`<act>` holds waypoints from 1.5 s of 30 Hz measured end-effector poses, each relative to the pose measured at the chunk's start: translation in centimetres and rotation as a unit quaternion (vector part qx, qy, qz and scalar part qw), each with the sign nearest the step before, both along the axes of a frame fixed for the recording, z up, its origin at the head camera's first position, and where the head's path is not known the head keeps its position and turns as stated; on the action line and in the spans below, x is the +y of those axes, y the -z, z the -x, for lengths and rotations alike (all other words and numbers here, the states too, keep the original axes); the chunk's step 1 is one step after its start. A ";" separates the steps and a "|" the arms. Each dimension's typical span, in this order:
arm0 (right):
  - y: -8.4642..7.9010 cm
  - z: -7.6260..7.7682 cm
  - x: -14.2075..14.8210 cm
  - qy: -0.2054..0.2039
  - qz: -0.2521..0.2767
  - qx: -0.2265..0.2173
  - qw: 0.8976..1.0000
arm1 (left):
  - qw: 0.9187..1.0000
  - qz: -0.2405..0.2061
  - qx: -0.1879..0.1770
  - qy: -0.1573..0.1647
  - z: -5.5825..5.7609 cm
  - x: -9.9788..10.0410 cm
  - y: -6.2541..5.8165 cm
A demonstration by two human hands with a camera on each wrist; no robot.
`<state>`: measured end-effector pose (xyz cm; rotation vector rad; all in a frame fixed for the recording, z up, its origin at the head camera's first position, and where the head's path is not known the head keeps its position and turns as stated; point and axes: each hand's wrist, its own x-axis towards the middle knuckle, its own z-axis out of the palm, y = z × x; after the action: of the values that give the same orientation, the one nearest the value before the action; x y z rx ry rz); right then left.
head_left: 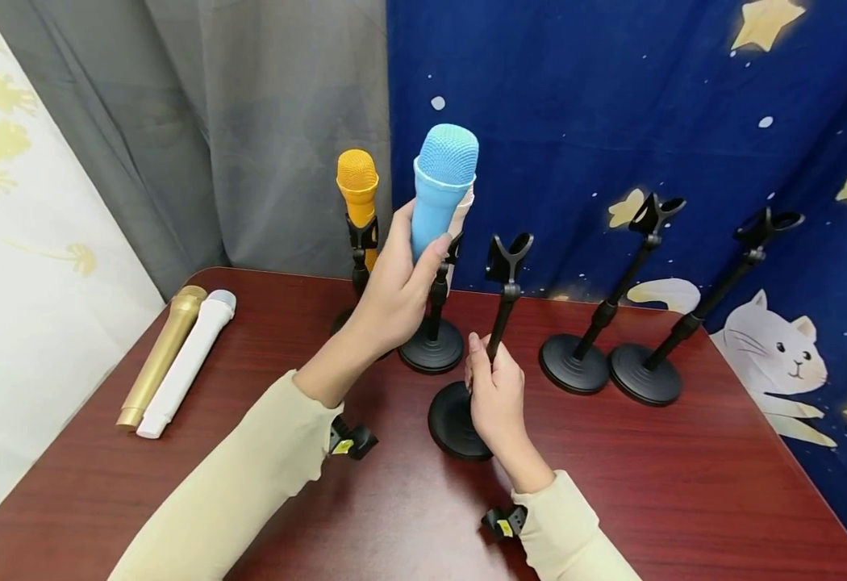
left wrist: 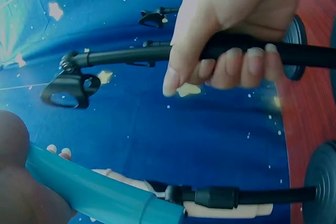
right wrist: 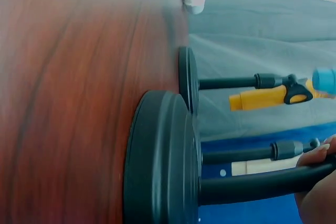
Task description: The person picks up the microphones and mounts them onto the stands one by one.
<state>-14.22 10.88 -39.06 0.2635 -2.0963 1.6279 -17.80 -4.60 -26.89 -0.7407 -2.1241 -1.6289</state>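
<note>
A blue microphone is gripped by my left hand, its mesh head pointing up. My right hand grips the pole of a black microphone stand, whose clip holds nothing. In the left wrist view the right hand's fingers curl round that pole, and the blue microphone is apart from the clip. The stand's round base is large in the right wrist view. Behind the left hand, a pale pink microphone sits in another stand, partly hidden.
An orange microphone stands in a stand at the back. Two stands with bare clips, one nearer and one farther right, are on the table's right. Gold and white microphones lie at the left. Curtains hang behind.
</note>
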 end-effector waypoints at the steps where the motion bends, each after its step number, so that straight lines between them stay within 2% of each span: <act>1: 0.0 -0.1 -0.2 0.000 0.000 0.000 1.000 | 1.000 -0.003 0.002 0.009 0.1 0.2 -0.1; 8: -0.1 -0.7 -1.7 -0.009 -0.010 0.000 1.000 | 0.998 -0.030 0.001 0.051 1.0 1.0 -0.4; 18: -0.2 -1.0 -3.3 -0.008 0.005 -0.008 1.000 | 0.995 -0.024 0.004 0.094 2.5 2.4 -0.3; 28: -0.1 -0.8 -3.4 -0.009 0.000 0.002 1.000 | 0.989 -0.053 -0.003 0.138 3.1 2.9 -0.1; 45: 0.0 -0.8 -3.4 -0.017 -0.004 0.011 1.000 | 0.991 -0.047 -0.005 0.124 3.1 3.1 0.1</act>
<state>-13.44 7.47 -39.05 0.3192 -2.0926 1.6296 -20.92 -1.48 -27.02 -1.0009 -2.0107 -1.8471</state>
